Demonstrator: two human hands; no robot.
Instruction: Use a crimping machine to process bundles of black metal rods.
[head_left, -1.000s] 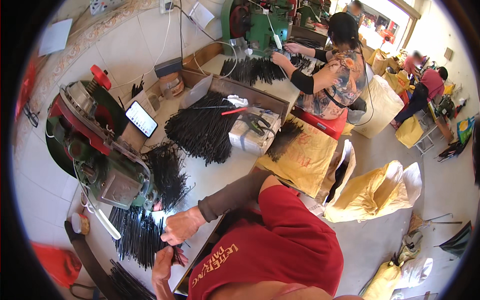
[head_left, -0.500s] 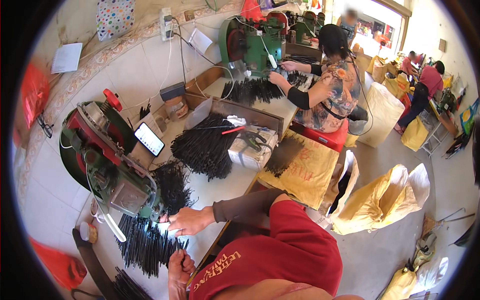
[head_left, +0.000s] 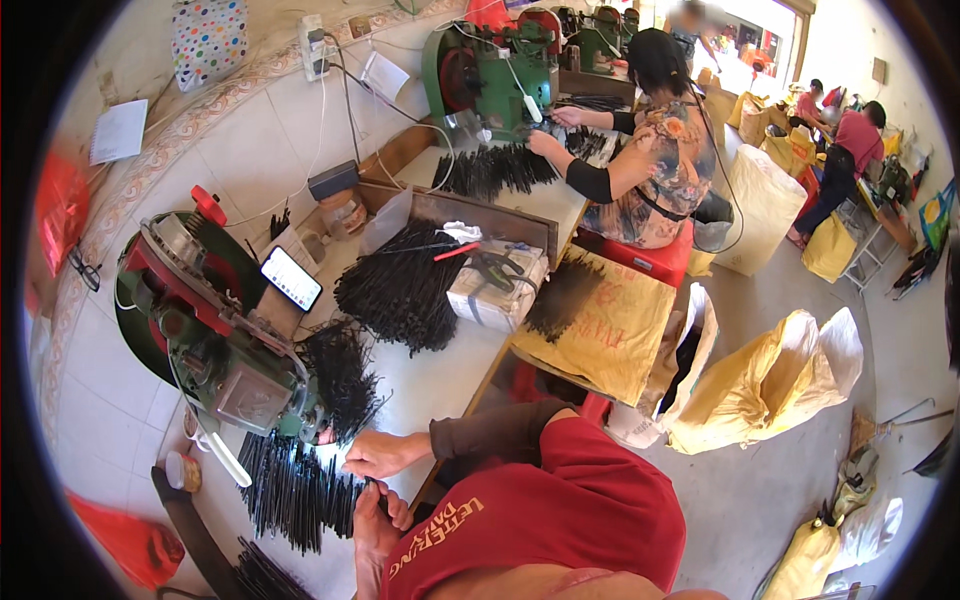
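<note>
My left hand (head_left: 378,518) is closed near the table's front edge, with the dark end of a thin black strip (head_left: 374,484) showing at its fingertips. Just above it, my right hand (head_left: 380,455), below a dark arm sleeve, has its fingers bent together and comes close to the left fingers. What the right fingers hold, if anything, is hidden. Beside both hands a row of thin black strips (head_left: 290,495) lies on the white table, under the working end of a green and red machine (head_left: 245,390). A second heap of black strips (head_left: 338,375) lies behind the right hand.
Farther along the table are a large bundle of black strips (head_left: 400,290), a taped white package (head_left: 500,285) and a lit phone (head_left: 291,278). A co-worker (head_left: 660,150) sits at another green machine (head_left: 495,75). Yellow sacks (head_left: 750,390) stand on the floor at right.
My right hand has drawn back from the machine's working end toward my left hand. My left hand has moved slightly up and right, and the two hands are now closer together.
</note>
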